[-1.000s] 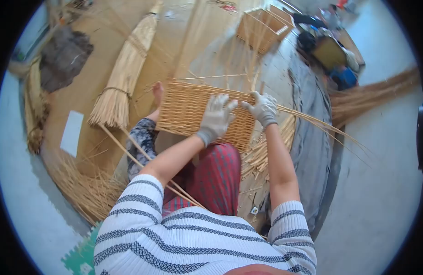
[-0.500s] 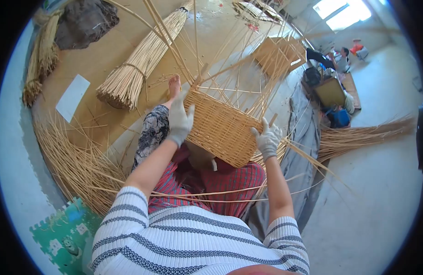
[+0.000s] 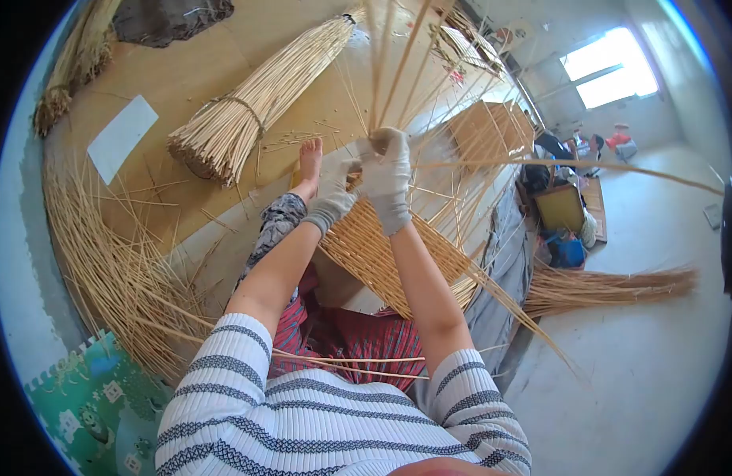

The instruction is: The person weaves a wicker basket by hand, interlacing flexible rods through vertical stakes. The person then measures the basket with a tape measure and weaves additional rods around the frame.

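A woven wicker basket (image 3: 390,252) rests tilted over my lap, with long rods fanning upward from its far edge. My left hand (image 3: 336,189), in a pale work glove, is closed around the basket's upper left corner. Right beside it, my gloved right hand (image 3: 387,181) has its fingers wrapped round upright wicker rods (image 3: 379,87) above that corner. The two hands touch or nearly so, and the right one hides part of the left fingers. One long loose rod (image 3: 572,163) stretches out to the right.
A tied bundle of rods (image 3: 255,99) lies ahead on the board floor. Loose rods (image 3: 116,254) spread at left, beside a green foam mat (image 3: 96,397). Another rod pile (image 3: 612,290) lies at right. A second woven piece (image 3: 489,131) and a person stand farther back.
My right hand has left the basket's right side and moved across to the upper left corner, beside my left hand, closing on rods there. The view has shifted slightly.
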The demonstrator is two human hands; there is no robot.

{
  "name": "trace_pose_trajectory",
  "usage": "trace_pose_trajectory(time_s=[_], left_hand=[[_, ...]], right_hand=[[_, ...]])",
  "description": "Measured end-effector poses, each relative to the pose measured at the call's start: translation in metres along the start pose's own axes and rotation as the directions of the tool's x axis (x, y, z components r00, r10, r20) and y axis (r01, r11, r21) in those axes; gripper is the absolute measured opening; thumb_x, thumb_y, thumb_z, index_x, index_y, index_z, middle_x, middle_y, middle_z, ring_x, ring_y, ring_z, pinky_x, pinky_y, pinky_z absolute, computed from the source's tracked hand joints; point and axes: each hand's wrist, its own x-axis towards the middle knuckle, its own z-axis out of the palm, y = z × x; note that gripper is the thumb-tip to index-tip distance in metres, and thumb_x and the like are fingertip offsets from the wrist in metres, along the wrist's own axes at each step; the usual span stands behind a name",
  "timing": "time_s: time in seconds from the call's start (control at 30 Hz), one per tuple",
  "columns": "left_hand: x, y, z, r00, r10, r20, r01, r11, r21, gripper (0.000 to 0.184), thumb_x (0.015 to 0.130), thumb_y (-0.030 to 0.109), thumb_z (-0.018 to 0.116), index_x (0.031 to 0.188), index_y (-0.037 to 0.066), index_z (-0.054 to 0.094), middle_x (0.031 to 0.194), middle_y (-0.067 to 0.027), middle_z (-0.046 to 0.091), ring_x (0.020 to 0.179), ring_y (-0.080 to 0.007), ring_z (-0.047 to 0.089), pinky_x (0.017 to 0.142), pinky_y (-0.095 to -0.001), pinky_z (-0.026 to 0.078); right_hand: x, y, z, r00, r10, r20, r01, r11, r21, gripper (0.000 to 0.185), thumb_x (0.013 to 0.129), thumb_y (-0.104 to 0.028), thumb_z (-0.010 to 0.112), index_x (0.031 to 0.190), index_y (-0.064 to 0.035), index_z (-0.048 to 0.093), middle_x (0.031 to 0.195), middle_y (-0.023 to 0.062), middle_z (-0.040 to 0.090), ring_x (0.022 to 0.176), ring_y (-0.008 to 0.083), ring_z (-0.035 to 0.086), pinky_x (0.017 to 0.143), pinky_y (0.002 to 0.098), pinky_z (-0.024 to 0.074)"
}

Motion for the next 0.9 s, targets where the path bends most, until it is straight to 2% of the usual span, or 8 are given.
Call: trace_pose_trajectory(time_s=[0.17, 0.23, 0.33, 0.43, 0.53, 0.63, 0.77, 0.9], left_hand=[[-0.002, 0.013, -0.001, 0.974, 0.173, -0.147, -0.198, 0.964, -0.175, 0.047, 0.079, 0.018, 0.076, 0.118, 0.011, 0.052, 0.110, -0.0122, 0.065, 0.099, -0.0329, 0.062, 0.088, -0.0388, 0.049], [-0.003, 0.026, -0.007, 0.974, 0.165, -0.153, -0.172, 0.984, -0.035, 0.047, 0.080, 0.020, 0.076, 0.119, 0.010, 0.052, 0.111, -0.0134, 0.065, 0.101, -0.0326, 0.062, 0.089, -0.0387, 0.049], [0.004, 0.008, 0.010, 0.992, 0.106, -0.068, -0.122, 0.944, -0.308, 0.048, 0.080, 0.023, 0.077, 0.120, 0.010, 0.053, 0.112, -0.0146, 0.065, 0.103, -0.0320, 0.062, 0.089, -0.0383, 0.049], [0.002, 0.007, 0.009, 0.992, 0.103, -0.066, -0.116, 0.965, -0.235, 0.050, 0.080, 0.029, 0.077, 0.121, 0.011, 0.055, 0.114, -0.0153, 0.064, 0.104, -0.0335, 0.062, 0.090, -0.0395, 0.048], [0.002, 0.007, 0.007, 0.999, 0.039, -0.004, -0.039, 0.989, -0.143, 0.051, 0.080, 0.033, 0.076, 0.122, 0.013, 0.056, 0.115, -0.0158, 0.064, 0.105, -0.0348, 0.061, 0.090, -0.0403, 0.048], [-0.001, 0.018, 0.000, 0.999, 0.035, -0.022, -0.039, 0.984, -0.174, 0.050, 0.082, 0.032, 0.073, 0.124, 0.013, 0.055, 0.113, -0.0173, 0.063, 0.103, -0.0360, 0.061, 0.089, -0.0412, 0.049], [0.002, 0.025, -0.003, 0.999, -0.037, 0.026, 0.039, 0.997, -0.060, 0.035, 0.084, 0.029, 0.067, 0.112, 0.011, 0.056, 0.101, -0.0184, 0.065, 0.094, -0.0381, 0.062, 0.079, -0.0439, 0.050], [0.006, 0.015, 0.007, 1.000, 0.015, 0.004, -0.015, 0.998, -0.055, 0.029, 0.085, 0.027, 0.064, 0.108, 0.011, 0.055, 0.098, -0.0184, 0.065, 0.093, -0.0391, 0.062, 0.077, -0.0443, 0.050]], right_hand=[[0.010, -0.003, -0.001, 0.998, 0.046, 0.040, -0.046, 0.999, 0.002, 0.026, 0.085, -0.017, 0.070, 0.102, -0.0035, 0.058, 0.091, 0.0092, 0.062, 0.078, 0.0168, 0.059, 0.073, 0.0333, 0.0506], [0.012, -0.005, -0.005, 0.979, -0.001, 0.202, 0.047, 0.974, -0.223, 0.024, 0.089, -0.019, 0.067, 0.105, -0.0019, 0.061, 0.086, 0.0043, 0.064, 0.074, 0.0110, 0.055, 0.069, 0.0294, 0.0489], [0.030, -0.020, -0.019, 0.943, 0.209, 0.260, -0.100, 0.920, -0.379, 0.035, 0.090, -0.038, 0.062, 0.093, -0.0030, 0.066, 0.078, 0.0094, 0.066, 0.071, 0.0229, 0.060, 0.068, 0.0346, 0.0488], [0.034, -0.020, -0.010, 0.935, 0.251, 0.250, -0.052, 0.795, -0.604, 0.049, 0.092, -0.048, 0.055, 0.084, -0.0010, 0.066, 0.072, 0.0163, 0.065, 0.070, 0.0339, 0.062, 0.068, 0.0385, 0.0489], [0.028, 0.006, -0.001, 0.921, 0.301, 0.248, -0.187, 0.899, -0.396, 0.047, 0.093, -0.045, 0.055, 0.080, -0.0005, 0.065, 0.073, 0.0136, 0.067, 0.069, 0.0291, 0.063, 0.068, 0.0394, 0.0486], [0.022, 0.061, 0.001, 0.927, 0.068, 0.368, -0.183, 0.940, 0.289, 0.048, 0.095, -0.045, 0.054, 0.071, -0.0037, 0.061, 0.069, 0.0063, 0.064, 0.065, 0.0183, 0.057, 0.062, 0.0355, 0.0463], [0.022, 0.086, 0.003, 0.825, 0.361, 0.435, -0.460, 0.876, 0.145, 0.045, 0.094, -0.044, 0.058, 0.068, -0.0078, 0.053, 0.061, -0.0031, 0.045, 0.053, 0.0076, 0.039, 0.047, 0.0238, 0.0311], [0.018, 0.058, 0.020, 0.834, 0.546, 0.080, -0.545, 0.792, 0.277, 0.052, 0.092, -0.052, 0.059, 0.063, -0.0100, 0.050, 0.057, -0.0044, 0.045, 0.050, 0.0074, 0.041, 0.044, 0.0258, 0.0318]])
